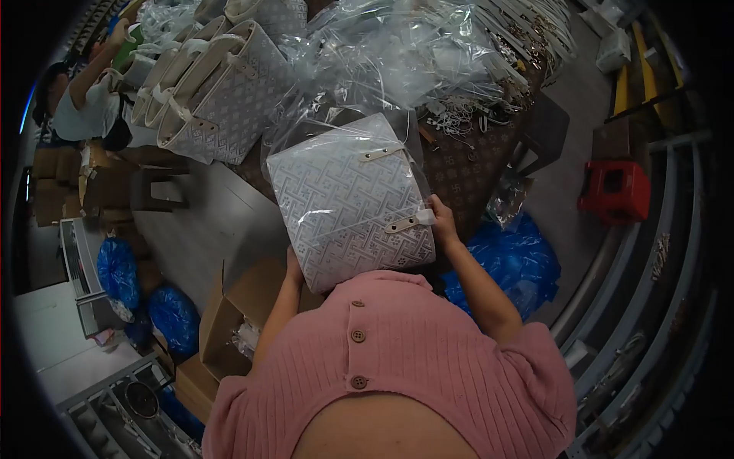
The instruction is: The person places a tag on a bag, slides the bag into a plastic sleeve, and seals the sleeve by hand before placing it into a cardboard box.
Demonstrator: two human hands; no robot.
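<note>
A silver-white patterned tote bag (352, 199) with two riveted strap tabs is held up in front of my chest, its top tilted away. Clear plastic (417, 138) wraps around its far end and sides. My left hand (294, 268) grips the bag's lower left edge, with most of its fingers hidden behind it. On the right edge, beside the lower strap tab (404, 223), my right hand (441, 218) is closed on the bag and its plastic.
Several similar totes (222, 99) stand at the table's left. Clear plastic bags (375, 46) and white straps (527, 30) are heaped across the brown patterned table (466, 164). Around it are a cardboard box (237, 306), blue plastic sacks (512, 260), a red stool (615, 191) and another person (84, 107).
</note>
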